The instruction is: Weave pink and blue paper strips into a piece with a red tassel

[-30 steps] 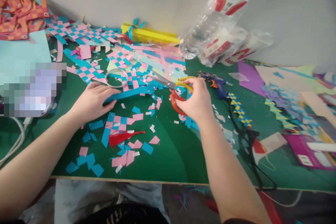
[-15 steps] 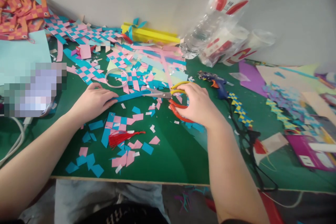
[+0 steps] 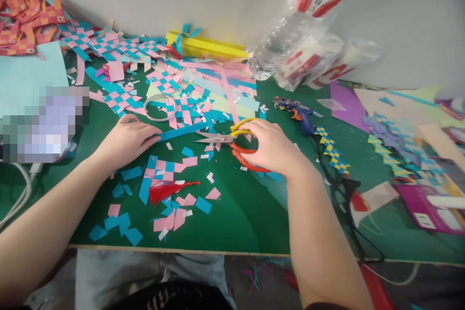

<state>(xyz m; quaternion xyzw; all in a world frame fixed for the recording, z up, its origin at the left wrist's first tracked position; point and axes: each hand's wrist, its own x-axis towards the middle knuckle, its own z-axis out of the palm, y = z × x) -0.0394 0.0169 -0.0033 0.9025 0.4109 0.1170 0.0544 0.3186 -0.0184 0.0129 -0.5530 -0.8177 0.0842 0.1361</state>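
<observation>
A green table (image 3: 236, 213) stands against a plain pale wall, littered with pink and blue paper scraps. One pair of scissors (image 3: 232, 143) lies near the middle, blades slightly parted and pointing left; the right hand (image 3: 271, 147) is closed over its red and yellow handles. One long blue paper strip (image 3: 181, 131) lies just beyond the blades, its left end pressed flat under the left hand (image 3: 127, 140), fingers together. One red tassel (image 3: 169, 190) lies nearer. One metal ring (image 3: 160, 107) sits farther back, one glue gun (image 3: 300, 114) to the right.
</observation>
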